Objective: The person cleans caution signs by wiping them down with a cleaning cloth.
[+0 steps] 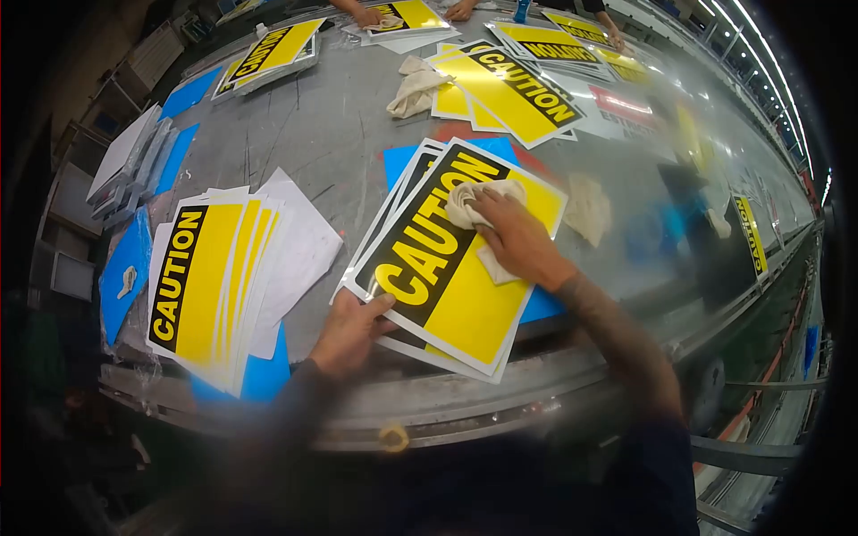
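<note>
A yellow and black caution sign [483, 295] lies tilted on top of a small stack near the table's front edge. My left hand [349, 332] grips its lower left corner, thumb on top. On the sign's upper part, my right hand [518, 237] presses a cream cloth [472, 198] that covers some of the lettering. A loose fold of cloth hangs below the fingers. Blue sheets [541, 306] show under the stack. To the left, a fanned pile of caution signs [201, 286] rests beside white sheets [295, 234].
More caution signs [523, 98] and a crumpled cloth [416, 87] lie farther back on the grey table [357, 161]. Another cloth [587, 208] is right of the stack. Other people's hands [366, 16] are at the far edge. Stacked panels [130, 161] stand at left.
</note>
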`<state>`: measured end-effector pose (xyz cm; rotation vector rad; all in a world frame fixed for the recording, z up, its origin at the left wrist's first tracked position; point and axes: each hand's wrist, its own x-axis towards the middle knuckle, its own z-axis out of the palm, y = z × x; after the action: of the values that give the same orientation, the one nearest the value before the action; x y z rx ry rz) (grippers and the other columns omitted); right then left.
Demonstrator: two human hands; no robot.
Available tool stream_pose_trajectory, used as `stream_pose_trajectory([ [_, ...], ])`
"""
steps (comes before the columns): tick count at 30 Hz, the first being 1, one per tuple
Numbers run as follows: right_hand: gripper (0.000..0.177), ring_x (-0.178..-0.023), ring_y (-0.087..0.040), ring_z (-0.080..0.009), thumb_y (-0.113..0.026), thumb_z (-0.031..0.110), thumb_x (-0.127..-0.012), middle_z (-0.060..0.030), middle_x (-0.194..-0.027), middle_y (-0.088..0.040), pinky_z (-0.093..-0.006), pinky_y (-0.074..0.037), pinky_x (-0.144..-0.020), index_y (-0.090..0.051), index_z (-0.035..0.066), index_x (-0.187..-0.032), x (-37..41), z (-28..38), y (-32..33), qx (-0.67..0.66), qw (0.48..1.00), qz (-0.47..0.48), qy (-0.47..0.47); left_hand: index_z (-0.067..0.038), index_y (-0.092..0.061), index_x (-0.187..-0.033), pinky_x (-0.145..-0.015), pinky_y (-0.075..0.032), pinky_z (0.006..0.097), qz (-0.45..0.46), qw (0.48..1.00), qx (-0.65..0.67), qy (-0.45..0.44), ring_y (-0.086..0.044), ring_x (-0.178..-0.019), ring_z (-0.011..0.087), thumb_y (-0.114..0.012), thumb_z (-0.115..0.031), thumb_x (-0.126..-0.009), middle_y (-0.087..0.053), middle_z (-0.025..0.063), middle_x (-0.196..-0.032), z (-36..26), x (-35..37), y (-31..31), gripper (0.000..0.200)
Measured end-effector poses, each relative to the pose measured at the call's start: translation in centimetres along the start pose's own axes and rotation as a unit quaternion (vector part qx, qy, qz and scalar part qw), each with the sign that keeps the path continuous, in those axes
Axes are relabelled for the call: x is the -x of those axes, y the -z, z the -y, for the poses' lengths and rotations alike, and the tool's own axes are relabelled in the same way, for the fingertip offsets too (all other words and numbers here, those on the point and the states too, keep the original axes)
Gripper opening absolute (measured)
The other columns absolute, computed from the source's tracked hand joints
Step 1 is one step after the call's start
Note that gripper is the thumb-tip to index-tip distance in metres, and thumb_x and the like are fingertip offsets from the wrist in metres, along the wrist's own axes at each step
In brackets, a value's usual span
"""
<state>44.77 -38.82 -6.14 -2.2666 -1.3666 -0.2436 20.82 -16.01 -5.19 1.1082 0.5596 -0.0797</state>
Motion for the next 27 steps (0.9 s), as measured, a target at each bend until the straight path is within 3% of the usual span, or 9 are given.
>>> stream_pose_trajectory([
  [1, 0.052, -0.146, -0.052, -0.0373, -0.07, 0.015, -0.096, -0.0168, -0.153, -0.06, -0.0481, -0.038, -0.125, -0.062, 0.006, -0.146, 1.0, 0.4, -1.2, 0.016, 0.999, -0.031, 0.033, -0.006, -0.045, -0.157, -0.097, -0.063, 0.0391, 0.007, 1.0, 0.028, 0.003, -0.069, -0.126, 0.0224, -0.063, -0.005, -0.106, -0.064, 0.0104, -0.146, 0.1, -0.2, 0.1, 0.054],
  [4, 0.055, -0.155, -0.044, -0.034, -0.071, 0.017, -0.099, -0.0144, -0.167, -0.047, -0.0502, -0.035, -0.128, -0.057, 0.007, -0.152, 2.0, 6.9, 0.6, -0.067, 0.977, 0.173, 0.108, -0.007, -0.044, -0.157, -0.108, -0.058, 0.0474, 0.088, 0.987, 0.133, 0.015, -0.063, -0.137, 0.0284, -0.053, -0.024, -0.114, -0.06, 0.0132, -0.151, -0.9, -0.5, 0.0, 0.047],
  [6, 0.06, -0.159, -0.039, -0.032, -0.071, 0.018, -0.099, -0.0131, -0.169, -0.045, -0.0508, -0.03, -0.132, -0.053, 0.01, -0.156, 2.4, 9.0, 0.0, -0.137, 0.959, 0.173, 0.177, -0.008, -0.041, -0.16, -0.114, -0.054, 0.0513, 0.138, 0.961, 0.23, 0.064, -0.059, -0.141, 0.0309, -0.045, -0.038, -0.118, -0.057, 0.0149, -0.155, -1.2, -1.1, 0.9, 0.052],
  [7, 0.062, -0.161, -0.035, -0.0305, -0.07, 0.019, -0.1, -0.0117, -0.171, -0.043, -0.0516, -0.027, -0.134, -0.05, 0.011, -0.158, 2.3, 9.5, 0.1, -0.144, 0.945, 0.201, 0.213, -0.009, -0.038, -0.163, -0.12, -0.048, 0.0533, 0.167, 0.957, 0.228, 0.059, -0.056, -0.145, 0.0332, -0.03, -0.056, -0.118, -0.052, 0.0162, -0.16, -1.8, -0.8, 0.5, 0.066],
  [12, 0.056, -0.158, -0.04, -0.0328, -0.065, 0.02, -0.104, -0.0152, -0.169, -0.045, -0.0528, -0.028, -0.132, -0.051, 0.01, -0.158, 0.3, 10.1, -0.6, -0.169, 0.949, 0.172, 0.203, -0.01, -0.038, -0.165, -0.123, -0.043, 0.0555, 0.185, 0.957, 0.212, 0.063, -0.056, -0.145, 0.033, -0.02, -0.068, -0.114, -0.05, 0.0146, -0.164, -1.9, -1.4, 1.1, 0.079],
  [16, 0.051, -0.155, -0.043, -0.0363, -0.058, 0.024, -0.108, -0.0215, -0.163, -0.05, -0.055, -0.029, -0.129, -0.052, 0.007, -0.156, -1.9, 9.0, -3.3, -0.141, 0.986, 0.051, 0.068, -0.011, -0.035, -0.166, -0.119, -0.048, 0.0623, 0.199, 0.977, 0.071, 0.006, -0.055, -0.146, 0.033, -0.058, -0.035, -0.114, -0.051, 0.015, -0.161, -0.8, -1.4, 2.4, 0.062],
  [17, 0.052, -0.157, -0.041, -0.0357, -0.058, 0.024, -0.109, -0.0206, -0.164, -0.05, -0.0548, -0.028, -0.13, -0.052, 0.007, -0.157, -2.4, 8.8, -3.8, -0.095, 0.992, 0.062, 0.055, -0.011, -0.035, -0.164, -0.116, -0.053, 0.0569, 0.183, 0.978, 0.095, 0.035, -0.058, -0.143, 0.0306, -0.074, -0.007, -0.102, -0.055, 0.0125, -0.156, -1.0, -1.4, 2.6, 0.074],
  [24, 0.05, -0.16, -0.037, -0.0316, -0.055, 0.024, -0.11, -0.0134, -0.167, -0.049, -0.0538, -0.024, -0.132, -0.053, 0.008, -0.157, -1.7, 10.5, -3.0, -0.206, 0.942, 0.158, 0.21, -0.012, -0.038, -0.162, -0.114, -0.056, 0.0483, 0.137, 0.987, 0.059, 0.062, -0.062, -0.137, 0.0249, -0.069, 0.008, -0.096, -0.058, 0.0094, -0.151, -0.8, -0.9, 3.3, 0.075],
  [27, 0.049, -0.157, -0.042, -0.034, -0.056, 0.02, -0.108, -0.0152, -0.164, -0.052, -0.0577, -0.026, -0.13, -0.055, 0.009, -0.155, -3.5, 8.2, -3.5, -0.061, 0.982, 0.076, 0.164, -0.009, -0.042, -0.159, -0.117, -0.054, 0.0449, 0.163, 0.983, 0.08, 0.038, -0.062, -0.138, 0.0255, -0.07, 0.009, -0.095, -0.061, 0.0096, -0.149, -0.5, -1.5, 2.7, 0.071],
])
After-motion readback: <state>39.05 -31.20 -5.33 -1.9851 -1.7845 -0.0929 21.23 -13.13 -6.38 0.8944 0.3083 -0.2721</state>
